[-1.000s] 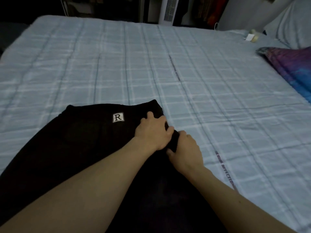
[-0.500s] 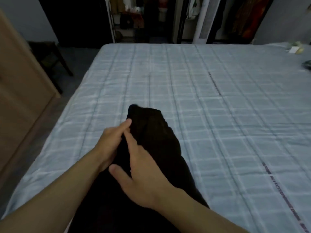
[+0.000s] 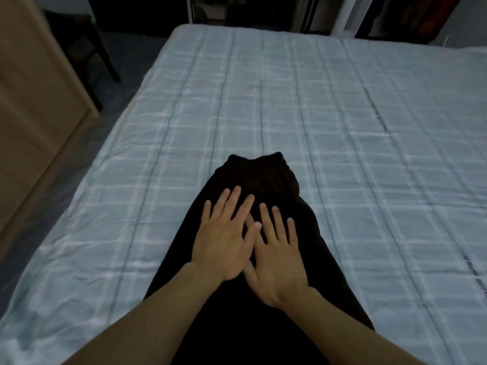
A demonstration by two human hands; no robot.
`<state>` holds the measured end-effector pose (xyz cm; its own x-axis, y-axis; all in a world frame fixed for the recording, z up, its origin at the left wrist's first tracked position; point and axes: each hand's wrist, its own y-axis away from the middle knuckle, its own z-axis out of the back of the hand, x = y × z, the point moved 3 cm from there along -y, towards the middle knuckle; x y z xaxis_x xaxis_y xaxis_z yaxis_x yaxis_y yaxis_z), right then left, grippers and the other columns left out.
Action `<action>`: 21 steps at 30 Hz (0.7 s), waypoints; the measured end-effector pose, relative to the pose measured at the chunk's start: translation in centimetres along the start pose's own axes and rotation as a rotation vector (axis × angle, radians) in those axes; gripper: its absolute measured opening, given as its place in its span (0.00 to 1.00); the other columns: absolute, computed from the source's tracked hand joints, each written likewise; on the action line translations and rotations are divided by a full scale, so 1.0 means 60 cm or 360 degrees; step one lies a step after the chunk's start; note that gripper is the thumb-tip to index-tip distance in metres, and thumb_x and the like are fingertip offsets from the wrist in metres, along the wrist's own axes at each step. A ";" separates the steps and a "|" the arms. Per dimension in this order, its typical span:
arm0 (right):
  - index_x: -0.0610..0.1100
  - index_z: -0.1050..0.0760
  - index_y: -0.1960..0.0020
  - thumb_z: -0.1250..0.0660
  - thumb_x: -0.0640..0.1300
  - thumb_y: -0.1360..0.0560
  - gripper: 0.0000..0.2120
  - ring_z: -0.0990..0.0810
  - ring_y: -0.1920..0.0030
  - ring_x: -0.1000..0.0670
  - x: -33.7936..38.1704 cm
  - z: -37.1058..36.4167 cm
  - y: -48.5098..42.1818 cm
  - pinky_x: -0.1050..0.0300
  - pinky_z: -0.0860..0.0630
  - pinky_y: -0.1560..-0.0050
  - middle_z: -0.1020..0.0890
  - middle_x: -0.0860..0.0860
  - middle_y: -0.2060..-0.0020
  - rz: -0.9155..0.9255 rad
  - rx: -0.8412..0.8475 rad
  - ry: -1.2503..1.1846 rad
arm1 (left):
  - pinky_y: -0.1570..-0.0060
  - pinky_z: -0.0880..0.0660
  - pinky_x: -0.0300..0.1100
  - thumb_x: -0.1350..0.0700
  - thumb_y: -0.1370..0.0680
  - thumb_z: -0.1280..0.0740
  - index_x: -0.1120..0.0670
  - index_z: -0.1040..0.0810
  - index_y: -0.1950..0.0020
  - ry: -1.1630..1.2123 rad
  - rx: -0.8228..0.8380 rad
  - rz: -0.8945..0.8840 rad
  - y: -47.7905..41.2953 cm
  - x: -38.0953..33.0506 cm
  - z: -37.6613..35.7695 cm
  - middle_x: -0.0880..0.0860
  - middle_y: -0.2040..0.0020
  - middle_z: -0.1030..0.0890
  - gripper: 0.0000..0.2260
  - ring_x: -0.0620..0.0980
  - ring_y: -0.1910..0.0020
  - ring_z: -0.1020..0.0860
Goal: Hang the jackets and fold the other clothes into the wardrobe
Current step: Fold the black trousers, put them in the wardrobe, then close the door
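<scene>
A black cloth (image 3: 263,180) lies on the bed (image 3: 342,127), folded long and thin. The left hand (image 3: 224,238) and right hand (image 3: 276,254) both lie flat on it, side by side, fingers straight and spread, holding nothing

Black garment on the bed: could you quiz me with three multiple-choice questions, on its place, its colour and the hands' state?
1. The black cloth garment lies: A on the floor; B on the light blue checked bed cover; C on a chair.
2. Its colour: A red; B white; C black.
3. The left hand and right hand: A flat on it, fingers straight; B clenched midair; C gripping a hanger.
B, cover shows around it; C, dark all over; A, both palms rest on it.
</scene>
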<state>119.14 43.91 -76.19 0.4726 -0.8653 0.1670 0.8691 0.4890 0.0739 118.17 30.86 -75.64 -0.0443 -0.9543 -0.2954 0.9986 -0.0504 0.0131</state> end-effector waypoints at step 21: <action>0.54 0.61 0.20 0.57 0.66 0.20 0.33 0.68 0.22 0.54 0.009 0.042 0.489 0.50 0.62 0.22 0.62 0.54 0.21 -0.0148 0.0208 -0.0220 | 0.23 0.51 0.58 0.35 0.20 0.50 0.51 0.38 0.22 -0.0094 0.0265 -0.0626 0.392 -0.194 0.011 0.54 0.21 0.40 0.32 0.52 0.21 0.45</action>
<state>144.55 58.08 -71.45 0.3591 -0.8883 0.2862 0.8774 0.4259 0.2208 142.18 40.60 -71.24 -0.4268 -0.8681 -0.2533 0.8877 -0.4557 0.0659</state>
